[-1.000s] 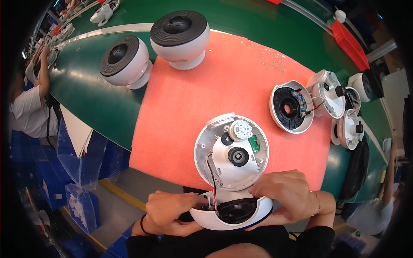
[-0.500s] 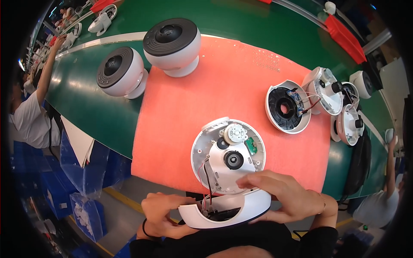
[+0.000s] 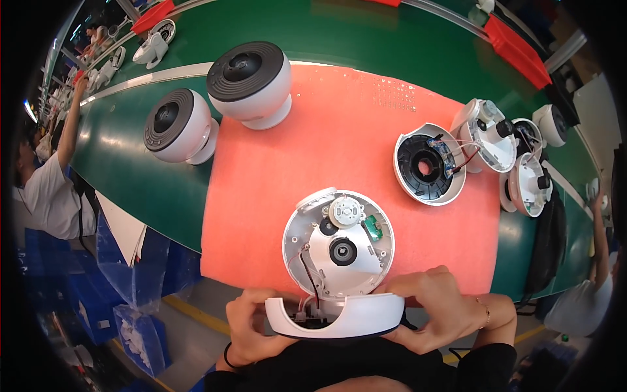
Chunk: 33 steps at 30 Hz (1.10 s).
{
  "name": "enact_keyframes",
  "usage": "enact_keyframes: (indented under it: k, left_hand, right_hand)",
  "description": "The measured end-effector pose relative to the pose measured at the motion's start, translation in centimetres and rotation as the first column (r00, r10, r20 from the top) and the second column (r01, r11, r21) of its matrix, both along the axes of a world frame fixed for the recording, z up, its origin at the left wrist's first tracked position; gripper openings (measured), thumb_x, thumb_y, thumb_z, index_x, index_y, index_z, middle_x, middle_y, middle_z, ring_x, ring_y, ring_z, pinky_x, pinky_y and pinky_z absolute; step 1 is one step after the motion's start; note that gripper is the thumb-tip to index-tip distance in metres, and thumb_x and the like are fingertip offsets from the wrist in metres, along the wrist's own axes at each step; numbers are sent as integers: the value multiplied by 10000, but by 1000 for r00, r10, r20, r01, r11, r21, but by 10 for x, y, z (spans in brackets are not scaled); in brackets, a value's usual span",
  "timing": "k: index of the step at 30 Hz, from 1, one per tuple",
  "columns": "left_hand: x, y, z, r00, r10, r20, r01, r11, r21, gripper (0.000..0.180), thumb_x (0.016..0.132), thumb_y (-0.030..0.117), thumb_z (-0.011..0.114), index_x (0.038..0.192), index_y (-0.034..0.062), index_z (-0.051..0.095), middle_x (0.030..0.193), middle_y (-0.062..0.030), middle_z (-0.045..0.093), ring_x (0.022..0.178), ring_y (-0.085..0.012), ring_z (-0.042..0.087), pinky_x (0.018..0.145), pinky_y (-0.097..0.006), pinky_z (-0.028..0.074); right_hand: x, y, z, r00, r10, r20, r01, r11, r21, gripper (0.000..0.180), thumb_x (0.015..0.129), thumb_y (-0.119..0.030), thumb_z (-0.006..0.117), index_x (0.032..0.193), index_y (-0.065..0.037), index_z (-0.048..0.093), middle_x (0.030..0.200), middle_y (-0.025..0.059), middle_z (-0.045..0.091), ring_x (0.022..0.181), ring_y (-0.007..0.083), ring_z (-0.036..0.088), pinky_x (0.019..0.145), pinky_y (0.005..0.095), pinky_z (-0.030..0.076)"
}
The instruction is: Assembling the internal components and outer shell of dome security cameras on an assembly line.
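Note:
Near my body, a white curved housing half [image 3: 372,316] with a dark lower edge and a notch is held up on its side. My left hand [image 3: 251,328] is closed on its left end, and my right hand [image 3: 436,310] grips the right end. Thin wires run from inside it to the round white housing [image 3: 353,270] just beyond, which lies open side up. That housing carries a silver motor [image 3: 346,212], a black round part [image 3: 343,251] near its middle and a small green circuit board [image 3: 373,227]. Parts inside the held half are mostly hidden.
An orange foam mat [image 3: 261,228] covers the green bench [image 3: 117,157]. Two white-and-black globe-shaped devices [image 3: 249,85] stand at far left. An opened shell [image 3: 430,163] wired to another unit [image 3: 490,137] sits at right, near more units. Co-workers [image 3: 49,189] sit on both sides.
My right hand's fingers have drawn back from the round housing to the right end of the held half. That half now sits more level. The whole view has shifted slightly.

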State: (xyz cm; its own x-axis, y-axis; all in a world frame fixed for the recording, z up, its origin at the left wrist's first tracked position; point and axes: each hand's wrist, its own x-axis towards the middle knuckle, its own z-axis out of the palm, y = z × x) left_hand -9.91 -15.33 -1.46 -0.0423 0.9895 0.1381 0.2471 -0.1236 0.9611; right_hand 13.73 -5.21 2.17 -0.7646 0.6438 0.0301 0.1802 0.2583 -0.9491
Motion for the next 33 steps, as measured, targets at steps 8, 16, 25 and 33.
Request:
enact_keyframes:
  k: [8, 16, 25, 33]
  left_hand:
    - [18, 1, -24, 987, 159, 6, -159, 982, 97, 458, 587, -23, 759, 884, -17, 410, 688, -158, 589, 648, -203, 627, 576, -268, 492]
    - [37, -1, -8, 814, 386, 434, -234, 902, -363, 743, 544, 245, 858, 1057, -40, 402, 946, -60, 490, 872, -123, 509, 764, -254, 420]
    - [17, 17, 16, 837, 116, 535, 130, 907, -400, 646, 775, 227, 646, 1268, -58, 341, 1167, -138, 509, 1016, -200, 550, 877, -306, 443]
    - [-9, 20, 45, 701, 135, 700, 351, 789, -504, 474, 925, 312, 394, 1243, -40, 376, 1069, -149, 581, 902, -196, 622, 756, -253, 529]
  right_hand:
    - [7, 7, -7, 997, 7, 71, -20, 983, 182, 362, 624, -116, 694, 967, -53, 600, 816, 71, 637, 628, 228, 633, 546, 262, 500]
    - [6, -7, -15, 993, 117, -30, -119, 988, -99, 636, 686, -162, 745, 1154, 70, 381, 1064, 190, 481, 951, 248, 531, 782, 324, 427]
    - [-3, 0, 1, 992, -52, -116, 7, 936, -353, 888, 657, -91, 754, 1303, -10, 150, 1256, 123, 329, 1215, 176, 319, 991, 332, 307]
    - [-22, 0, 17, 973, -183, -140, -4, 592, -806, 649, 801, -168, 639, 1280, -10, 231, 1123, 102, 495, 974, 162, 554, 667, 286, 541]
